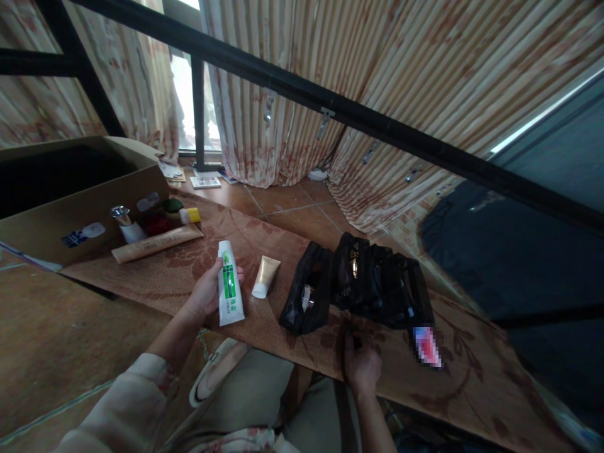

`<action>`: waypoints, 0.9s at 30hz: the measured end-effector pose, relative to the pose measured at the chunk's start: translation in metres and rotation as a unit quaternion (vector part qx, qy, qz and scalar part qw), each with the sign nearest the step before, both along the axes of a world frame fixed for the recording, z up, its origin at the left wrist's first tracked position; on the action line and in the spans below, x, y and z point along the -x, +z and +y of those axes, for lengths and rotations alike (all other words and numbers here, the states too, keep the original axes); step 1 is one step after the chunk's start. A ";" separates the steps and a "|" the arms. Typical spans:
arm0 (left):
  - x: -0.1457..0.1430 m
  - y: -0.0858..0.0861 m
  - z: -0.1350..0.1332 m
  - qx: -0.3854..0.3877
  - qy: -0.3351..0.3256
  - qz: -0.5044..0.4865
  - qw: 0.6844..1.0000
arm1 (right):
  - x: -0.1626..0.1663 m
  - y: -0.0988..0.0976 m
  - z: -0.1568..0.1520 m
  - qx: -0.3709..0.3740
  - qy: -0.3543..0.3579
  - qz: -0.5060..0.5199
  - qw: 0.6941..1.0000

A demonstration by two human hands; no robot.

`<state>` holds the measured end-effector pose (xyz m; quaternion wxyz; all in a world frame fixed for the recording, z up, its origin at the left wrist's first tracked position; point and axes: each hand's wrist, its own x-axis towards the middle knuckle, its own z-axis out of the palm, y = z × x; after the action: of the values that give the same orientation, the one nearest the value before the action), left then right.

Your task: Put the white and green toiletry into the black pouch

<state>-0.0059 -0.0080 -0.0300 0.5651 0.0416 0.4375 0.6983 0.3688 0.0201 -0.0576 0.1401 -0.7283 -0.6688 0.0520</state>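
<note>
So the biggest thing here is the tabletop (pixel 236 220), covered in brown patterned cloth and running at a slant across the view. Cardboard box (pixel 136 195) sits at its far left end. Over on the right there's a row of black pouches (pixel 382 286), with one more black pouch (pixel 306 305) just to the left of them.

Next size down is a long beige tube (pixel 158 244), lying sideways in front of the box. Then the white and green tube (pixel 230 286), up over the left-middle of the tabletop: long axis runs near to far, narrow end pointing away from the person and leaning a touch left, wide flat end toward them. Left hand (pixel 207 286) has it, thumb along one side and fingers wrapped round behind, tips peeking out on the right. Right hand (pixel 362 362) is curled by the front edge, below the pouches, can't tell if those fingers hold anything. Smallest is the little gold tube (pixel 267 274), white cap facing the person
</note>
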 end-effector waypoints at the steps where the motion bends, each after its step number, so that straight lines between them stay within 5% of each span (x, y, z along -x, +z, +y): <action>1: 0.000 0.000 0.000 -0.001 -0.002 -0.002 1.000 | 0.000 0.000 0.000 -0.003 0.003 0.001 1.000; 12: 0.005 -0.004 -0.002 0.030 0.000 -0.017 0.999 | 0.002 0.002 -0.001 -0.006 -0.010 0.019 1.000; 19: 0.004 0.004 -0.006 -0.074 0.051 -0.046 0.995 | 0.002 0.002 -0.002 0.006 -0.015 0.013 1.000; 27: 0.009 0.000 -0.006 -0.072 0.082 -0.044 0.993 | 0.003 0.003 -0.002 0.003 -0.012 0.005 1.000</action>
<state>-0.0151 -0.0139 -0.0300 0.5205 0.0156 0.3627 0.7728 0.3656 0.0182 -0.0543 0.1419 -0.7363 -0.6592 0.0561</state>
